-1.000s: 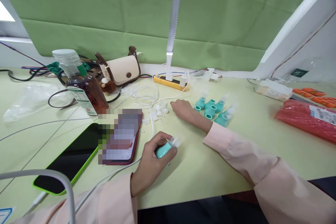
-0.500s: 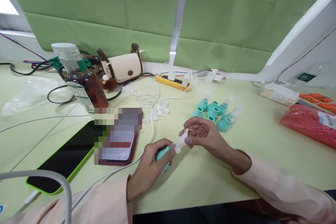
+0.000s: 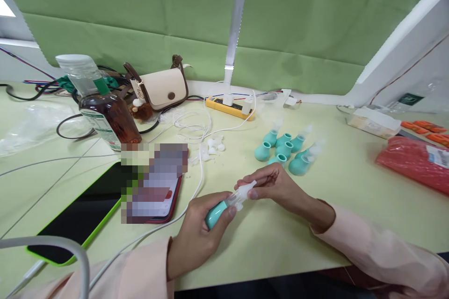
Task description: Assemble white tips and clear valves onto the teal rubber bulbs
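Observation:
My left hand [image 3: 200,230] wraps round a teal rubber bulb [image 3: 216,215], part of a nasal aspirator, tilted up to the right. A clear nozzle [image 3: 233,200] stands out of the bulb's neck, between my left thumb and fingers. At the nozzle's far end is a white soft tip [image 3: 248,189], pinched by the thumb and fingers of my right hand [image 3: 271,183]. A small white tab hangs beneath the nozzle. Beyond my right hand several teal bulbs [image 3: 284,150] sit grouped on the table, some with clear nozzles fitted, others with open necks.
Small white pieces [image 3: 214,145] lie beside a white cable [image 3: 200,168]. Two phones, one with a green case [image 3: 80,215], rest to the left. Behind them are a dark bottle [image 3: 112,119] and a handbag [image 3: 161,88]. A yellow power strip [image 3: 229,109] and red package [image 3: 414,161] lie farther off.
My right hand has lowered slightly and closed more tightly about the white tip. More of the teal bulb shows in my left hand. The view has shifted a little.

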